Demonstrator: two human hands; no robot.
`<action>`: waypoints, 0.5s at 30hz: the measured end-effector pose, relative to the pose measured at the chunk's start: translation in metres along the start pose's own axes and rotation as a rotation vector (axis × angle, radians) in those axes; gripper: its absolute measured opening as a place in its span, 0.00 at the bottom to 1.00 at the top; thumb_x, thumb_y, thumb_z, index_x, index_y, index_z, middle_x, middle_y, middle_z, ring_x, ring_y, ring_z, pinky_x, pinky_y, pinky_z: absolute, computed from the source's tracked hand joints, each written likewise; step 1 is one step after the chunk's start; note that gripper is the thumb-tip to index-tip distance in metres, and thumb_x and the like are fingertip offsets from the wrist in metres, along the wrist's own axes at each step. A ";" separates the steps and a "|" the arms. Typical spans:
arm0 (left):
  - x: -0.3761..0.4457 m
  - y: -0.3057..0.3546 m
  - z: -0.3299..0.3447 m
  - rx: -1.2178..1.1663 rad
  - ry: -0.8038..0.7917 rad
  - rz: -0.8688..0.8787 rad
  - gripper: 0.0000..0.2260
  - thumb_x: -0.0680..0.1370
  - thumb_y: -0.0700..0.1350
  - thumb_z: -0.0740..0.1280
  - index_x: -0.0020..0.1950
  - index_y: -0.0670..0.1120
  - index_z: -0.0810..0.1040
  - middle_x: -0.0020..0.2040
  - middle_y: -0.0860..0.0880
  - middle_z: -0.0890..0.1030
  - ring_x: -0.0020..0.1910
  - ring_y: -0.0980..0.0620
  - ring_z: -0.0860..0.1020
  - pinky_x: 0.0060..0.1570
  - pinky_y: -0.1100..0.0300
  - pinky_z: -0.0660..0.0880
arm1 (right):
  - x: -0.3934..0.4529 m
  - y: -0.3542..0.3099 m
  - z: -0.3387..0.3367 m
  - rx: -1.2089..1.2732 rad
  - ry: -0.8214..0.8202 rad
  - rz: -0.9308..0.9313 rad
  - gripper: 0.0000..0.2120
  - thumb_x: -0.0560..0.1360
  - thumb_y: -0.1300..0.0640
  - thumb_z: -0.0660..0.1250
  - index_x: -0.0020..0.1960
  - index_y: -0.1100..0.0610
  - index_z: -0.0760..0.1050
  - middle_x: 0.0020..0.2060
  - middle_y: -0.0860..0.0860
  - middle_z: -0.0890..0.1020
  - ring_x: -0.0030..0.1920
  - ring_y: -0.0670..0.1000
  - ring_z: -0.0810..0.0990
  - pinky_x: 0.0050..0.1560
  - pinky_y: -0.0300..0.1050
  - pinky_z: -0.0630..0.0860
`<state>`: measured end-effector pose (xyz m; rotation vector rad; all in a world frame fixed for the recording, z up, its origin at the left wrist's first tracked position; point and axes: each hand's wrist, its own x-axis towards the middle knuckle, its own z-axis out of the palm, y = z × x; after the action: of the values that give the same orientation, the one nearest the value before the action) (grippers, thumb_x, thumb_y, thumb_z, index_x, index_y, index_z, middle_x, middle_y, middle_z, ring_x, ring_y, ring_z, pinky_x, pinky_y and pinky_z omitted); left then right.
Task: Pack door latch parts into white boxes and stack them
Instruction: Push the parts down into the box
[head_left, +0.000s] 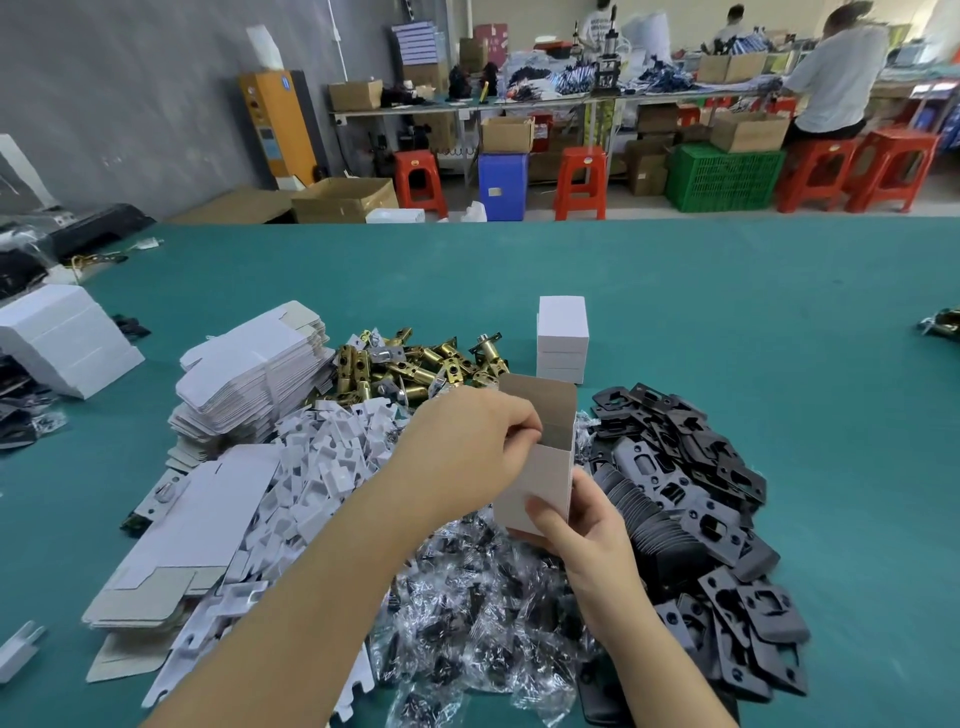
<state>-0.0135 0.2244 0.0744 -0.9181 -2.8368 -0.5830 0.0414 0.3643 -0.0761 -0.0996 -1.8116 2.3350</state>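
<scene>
Both forearms fill the near edge, reaching up to one open white box (535, 467) held just above the piles. Right hand (582, 525): fingers (543, 512) curled round the box's lower half, thumb on the front face, so it stays upright with the mouth facing up for loading. Left hand (467, 441): fingertips pinched at the box rim, either tucking a side flap or dropping something in; can't tell, whatever's in the pinch is hidden. Tall lid flap (540, 395) stands up at the back, so not closed yet.

Layout reads as a fan of feed piles around the hands, everything in short reach:
- bagged screw packs (483, 613) directly under the box
- white plastic inserts (332, 457) to the left
- black strike plates (691, 478) to the right
- brass latch bolts (410, 369) just behind
- flat unfolded cartons (249, 379) further left, more fanned out nearer the camera

Finished stack (562, 338), closed white boxes, sits on the green counter (779, 338) behind the bolts, clear of the loose parts, presumably so it doesn't get knocked.

Judgement: mid-fill on this box; closing and stacking are yet to come.
</scene>
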 end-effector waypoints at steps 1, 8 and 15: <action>-0.001 -0.001 0.000 -0.003 -0.004 0.005 0.10 0.82 0.47 0.63 0.56 0.54 0.84 0.49 0.56 0.84 0.48 0.54 0.80 0.51 0.53 0.78 | 0.000 0.000 0.000 -0.003 0.000 -0.001 0.15 0.74 0.52 0.74 0.60 0.44 0.81 0.53 0.55 0.85 0.56 0.62 0.84 0.54 0.72 0.80; -0.004 -0.016 0.004 -0.241 0.403 0.073 0.12 0.79 0.37 0.67 0.58 0.49 0.84 0.51 0.55 0.82 0.40 0.68 0.74 0.41 0.71 0.67 | -0.001 -0.002 0.000 0.021 -0.002 0.003 0.16 0.75 0.53 0.74 0.62 0.44 0.81 0.57 0.54 0.85 0.57 0.60 0.85 0.55 0.65 0.83; -0.020 -0.046 0.022 -0.698 -0.120 -0.163 0.41 0.79 0.45 0.73 0.81 0.64 0.50 0.56 0.71 0.80 0.56 0.61 0.81 0.54 0.61 0.80 | -0.003 -0.004 0.002 0.066 -0.044 0.040 0.16 0.74 0.54 0.76 0.60 0.43 0.82 0.55 0.54 0.86 0.54 0.57 0.86 0.48 0.55 0.85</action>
<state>-0.0239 0.1880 0.0348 -0.8082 -2.8486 -1.6545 0.0445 0.3629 -0.0720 -0.0768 -1.7664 2.4407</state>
